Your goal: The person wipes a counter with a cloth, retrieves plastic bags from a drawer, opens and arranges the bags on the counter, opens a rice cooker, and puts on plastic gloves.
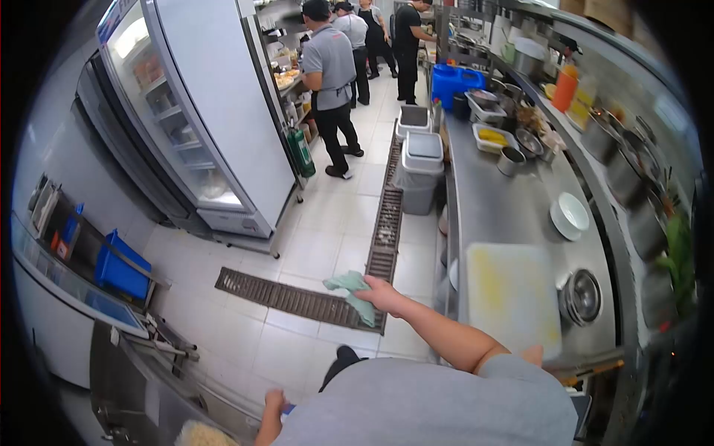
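Plainly, the steel surface (506, 210) runs right of your right hand (381, 294), which pinches the pale green cloth (349, 282); that droops just left of it, likely soft, light and limp, best taken by a bunched fold. Your left hand's (274, 401) grip I cannot tell.

Matt cloth (346, 282), smooth metal counter (487, 204), matt plastic board (513, 297), glossy floor tiles (309, 249)
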Demonstrator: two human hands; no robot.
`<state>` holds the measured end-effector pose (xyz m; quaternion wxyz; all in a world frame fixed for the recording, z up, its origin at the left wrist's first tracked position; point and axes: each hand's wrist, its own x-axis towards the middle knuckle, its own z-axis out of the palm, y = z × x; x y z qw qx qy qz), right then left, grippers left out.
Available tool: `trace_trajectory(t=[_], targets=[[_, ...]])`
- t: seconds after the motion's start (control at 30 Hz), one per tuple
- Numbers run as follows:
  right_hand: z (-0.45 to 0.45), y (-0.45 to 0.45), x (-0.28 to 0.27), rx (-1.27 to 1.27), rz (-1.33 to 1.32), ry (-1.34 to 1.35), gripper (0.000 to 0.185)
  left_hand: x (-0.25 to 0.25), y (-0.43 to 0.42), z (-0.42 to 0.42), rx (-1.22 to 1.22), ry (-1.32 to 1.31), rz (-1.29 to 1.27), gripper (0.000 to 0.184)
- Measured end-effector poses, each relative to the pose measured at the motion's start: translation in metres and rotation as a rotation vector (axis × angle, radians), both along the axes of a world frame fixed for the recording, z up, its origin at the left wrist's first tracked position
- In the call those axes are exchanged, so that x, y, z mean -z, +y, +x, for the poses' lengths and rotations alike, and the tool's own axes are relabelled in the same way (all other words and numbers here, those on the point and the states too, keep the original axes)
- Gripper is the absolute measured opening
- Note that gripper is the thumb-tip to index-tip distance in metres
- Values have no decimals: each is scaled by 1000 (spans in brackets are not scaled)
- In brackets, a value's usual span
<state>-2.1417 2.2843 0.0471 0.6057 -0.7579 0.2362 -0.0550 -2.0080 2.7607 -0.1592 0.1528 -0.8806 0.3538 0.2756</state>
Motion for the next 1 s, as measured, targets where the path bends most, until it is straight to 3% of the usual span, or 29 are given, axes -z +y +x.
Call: trace_trajectory(t=[0.03, 0.17, 0.2, 0.23, 0.27, 0.3, 0.33, 0.37, 0.4, 0.43, 0.47, 0.5, 0.57, 0.67, 0.73, 0.8, 0.9, 1.0], targets=[[21, -22, 27, -38, -171, 49, 40, 73, 39, 18, 146, -32, 0, 23], [51, -81, 109, -167, -566, 451, 27, 103, -20, 134, 118, 93, -88, 24], [41, -91, 139, -158, -560, 504, 32, 105, -47, 167, 115, 121, -126, 24], [30, -101, 195, -160, -566, 720, 31, 113, -77, 197, 110, 156, -165, 24], [14, -110, 217, -425, -541, 883, 32, 116, -102, 219, 102, 201, -190, 25], [-1, -117, 261, -314, -337, 998, 30, 105, -161, 258, 381, 122, -64, 28], [-30, -120, 297, -307, -299, 1048, 28, 84, -202, 291, -89, 196, -297, 28], [-58, -118, 305, -275, -296, 1067, 27, 48, -258, 314, -102, 149, -386, 29], [-80, -119, 312, -219, -272, 1078, 26, -7, -317, 327, -669, 428, -570, 33], [-96, -118, 317, -151, -243, 1088, 27, 17, -351, 368, -396, 245, -637, 38], [-105, -118, 323, -82, -218, 1093, 28, -3, -390, 396, -361, 262, -583, 38], [-110, -120, 310, -70, -158, 1148, 28, -50, -435, 408, -439, 370, -613, 37], [-84, -144, 296, -68, -84, 1203, 28, -51, -493, 456, -506, 502, -748, 35], [-26, -206, 294, -89, -60, 1215, 29, -40, -559, 506, -422, 482, -804, 28], [35, -269, 297, -118, -94, 1190, 29, 6, -569, 538, -475, 409, -766, 24], [105, -342, 309, -173, -172, 1150, 29, 65, -560, 580, -205, 439, -256, 22], [242, -467, 296, -124, -360, 1032, 29, 92, -509, 603, -258, 656, -170, 23], [365, -558, 217, 106, -522, 636, 30, 67, -482, 628, -262, 504, 40, 27]])
